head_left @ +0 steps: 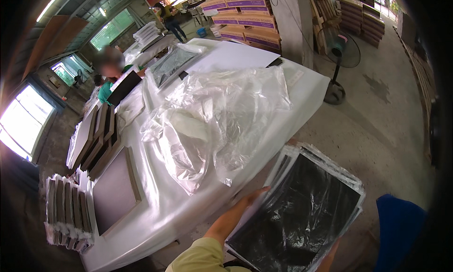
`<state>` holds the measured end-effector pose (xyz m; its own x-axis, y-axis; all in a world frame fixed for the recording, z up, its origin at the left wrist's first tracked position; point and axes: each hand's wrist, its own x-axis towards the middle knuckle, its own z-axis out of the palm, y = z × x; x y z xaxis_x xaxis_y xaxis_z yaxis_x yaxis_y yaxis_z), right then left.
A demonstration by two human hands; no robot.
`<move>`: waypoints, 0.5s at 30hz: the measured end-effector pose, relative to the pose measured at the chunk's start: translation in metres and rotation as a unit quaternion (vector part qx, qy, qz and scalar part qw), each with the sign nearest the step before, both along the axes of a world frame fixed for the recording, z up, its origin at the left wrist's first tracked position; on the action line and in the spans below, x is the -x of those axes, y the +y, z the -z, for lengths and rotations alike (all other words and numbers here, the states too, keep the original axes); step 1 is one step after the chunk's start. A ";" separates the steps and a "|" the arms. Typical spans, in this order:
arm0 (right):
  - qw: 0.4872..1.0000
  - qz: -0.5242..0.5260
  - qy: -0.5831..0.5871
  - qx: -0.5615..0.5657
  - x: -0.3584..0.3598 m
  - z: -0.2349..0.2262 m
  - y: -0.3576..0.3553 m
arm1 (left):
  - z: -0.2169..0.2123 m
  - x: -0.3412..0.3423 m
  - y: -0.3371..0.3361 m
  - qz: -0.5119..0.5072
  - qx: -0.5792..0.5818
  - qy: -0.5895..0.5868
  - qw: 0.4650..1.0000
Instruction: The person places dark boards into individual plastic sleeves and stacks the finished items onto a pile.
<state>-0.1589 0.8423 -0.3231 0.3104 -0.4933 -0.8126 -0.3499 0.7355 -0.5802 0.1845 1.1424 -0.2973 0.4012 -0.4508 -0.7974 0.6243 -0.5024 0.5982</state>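
A thick stack of black boards in clear plastic wrap (302, 210) is held between my two hands, off the table's near right side. My left hand (255, 196) grips its left edge, the fingertips hidden behind the stack. Along the lower right edge my right hand (329, 257) supports it, mostly covered by the boards. The top board is black and glossy under wrinkled film, and more wrapped layers show at its far and right edges. Beside the stack, a crumpled heap of clear plastic sheeting (222, 116) lies on the white-covered table (165, 229).
Dark boards (115, 192) and wrapped bundles (68, 210) sit along the table's left side. A person in green (106, 90) handles a black board across the table. A standing fan (336, 78), a pillar (295, 27) and stacked cartons (247, 20) stand beyond.
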 end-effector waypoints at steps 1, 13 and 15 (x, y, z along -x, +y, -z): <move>1.000 0.000 0.000 -0.002 0.003 0.002 0.000 | 0.002 -0.001 -0.003 0.010 -0.001 0.003 1.000; 1.000 -0.004 -0.019 -0.004 0.011 0.011 0.005 | 0.009 -0.005 -0.009 0.050 0.000 -0.190 0.980; 1.000 -0.006 -0.017 -0.003 0.015 0.007 0.008 | 0.001 -0.001 -0.010 0.040 -0.022 -0.115 0.992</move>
